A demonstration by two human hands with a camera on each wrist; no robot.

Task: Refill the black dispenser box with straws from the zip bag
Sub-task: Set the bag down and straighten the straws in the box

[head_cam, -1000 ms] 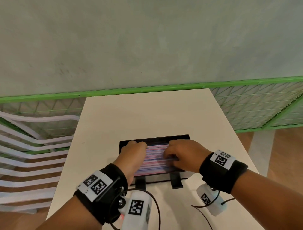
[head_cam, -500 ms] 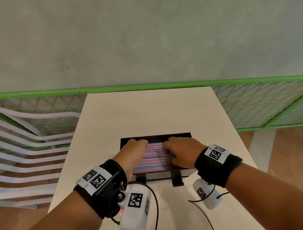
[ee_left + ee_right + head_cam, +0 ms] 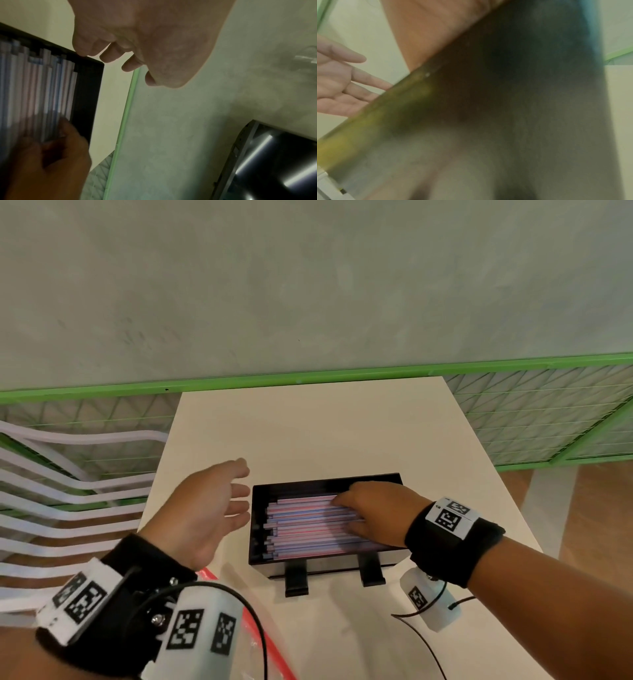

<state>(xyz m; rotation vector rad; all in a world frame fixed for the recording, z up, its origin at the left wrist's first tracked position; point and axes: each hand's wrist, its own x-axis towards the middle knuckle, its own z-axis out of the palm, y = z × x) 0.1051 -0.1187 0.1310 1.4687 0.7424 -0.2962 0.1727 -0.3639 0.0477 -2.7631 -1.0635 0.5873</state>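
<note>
The black dispenser box [image 3: 325, 479] stands on the table, filled with pink, blue and white straws [image 3: 301, 525] lying left to right. My right hand [image 3: 373, 511] rests on the right part of the straws, fingers laid flat over them. My left hand [image 3: 209, 508] hovers just left of the box, fingers straight and spread, palm facing the box, holding nothing. In the left wrist view the left hand's fingertips [image 3: 109, 56] hang near the corner of the box [image 3: 87, 88]. The zip bag [image 3: 279, 659], with a red zip strip, lies under my left wrist.
The white table [image 3: 308, 433] runs back to a green mesh fence [image 3: 513, 412] below a grey wall. White chair slats [image 3: 68, 491] stand off the table's left edge. Two black brackets [image 3: 296, 577] jut from the box's front.
My left hand has lifted off the straws and moved left, out of the box, with its fingers spread. My right hand stays on the straws.
</note>
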